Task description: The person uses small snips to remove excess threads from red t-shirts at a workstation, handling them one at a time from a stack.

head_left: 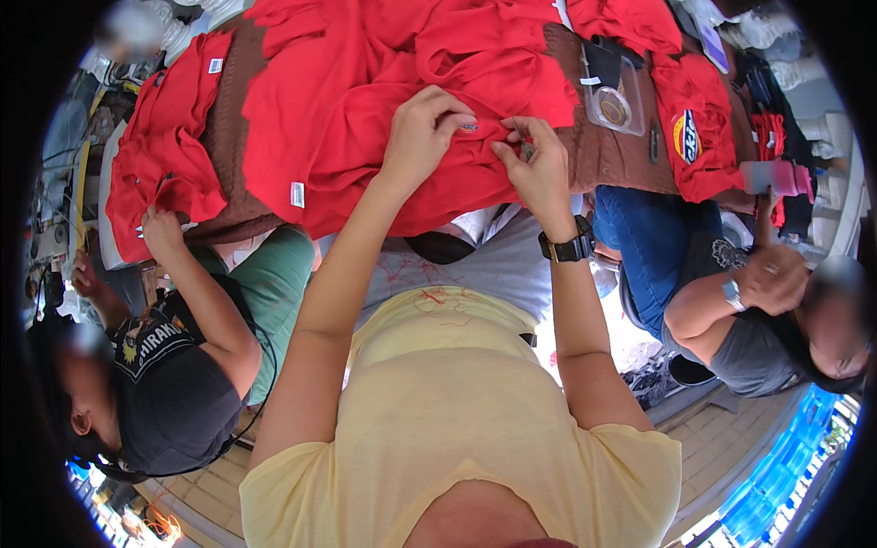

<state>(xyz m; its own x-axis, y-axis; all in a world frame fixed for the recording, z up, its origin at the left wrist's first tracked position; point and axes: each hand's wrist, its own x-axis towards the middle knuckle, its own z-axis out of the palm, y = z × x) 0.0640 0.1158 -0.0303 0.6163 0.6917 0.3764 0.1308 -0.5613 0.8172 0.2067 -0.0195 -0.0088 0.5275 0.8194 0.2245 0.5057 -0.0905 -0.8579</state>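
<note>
A large red garment (347, 119) lies spread and rumpled over the table in front of me. My left hand (422, 135) is closed in a pinch on its cloth, beside a small shiny mark or tag (469, 127). Just to the right, my right hand (539, 164), with a dark watch on its wrist, has thumb and fingers closed around a small, dark, metallic-looking piece. That piece is too small to name. The fingertips of both hands are a short gap apart above the red cloth. A white label (298, 194) shows on the garment's near left part.
A brown padded cover (594, 151) lies on the table. Right of my hands are a clear plastic box (614, 108) and a red garment with a round patch (699, 137). A co-worker (183, 374) handles red cloth (169, 173) at left; another person (731, 310) sits at right. Red threads (443, 297) lie on my shirt.
</note>
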